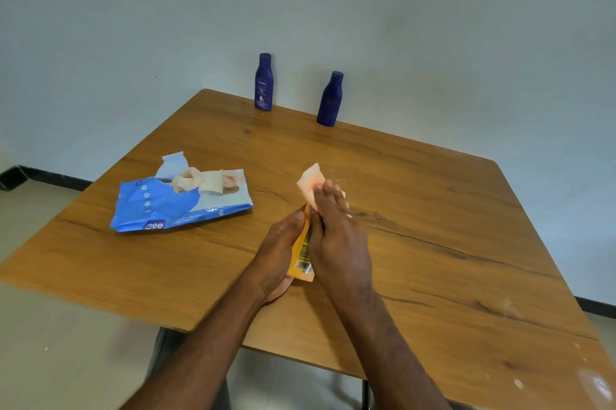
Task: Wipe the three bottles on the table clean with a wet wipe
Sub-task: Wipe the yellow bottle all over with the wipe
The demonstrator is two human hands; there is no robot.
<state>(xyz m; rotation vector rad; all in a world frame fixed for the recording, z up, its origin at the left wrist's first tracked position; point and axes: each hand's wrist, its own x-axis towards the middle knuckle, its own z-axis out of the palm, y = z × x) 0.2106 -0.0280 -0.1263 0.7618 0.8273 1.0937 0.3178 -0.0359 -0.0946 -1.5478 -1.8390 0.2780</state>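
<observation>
The orange bottle (301, 251) is gripped by the left hand (281, 251) near the counter's (433, 209) front edge, steadied for wiping; the wet wipe (311, 181) is pressed on by the right hand's (340, 236) fingers (328, 191).

Bottles and wipe, mid-table.
Orange bottle (301, 254) lies wrapped in pale wipe (311, 181); two upright blue bottles (264, 83) (330, 99) at far edge.
</observation>
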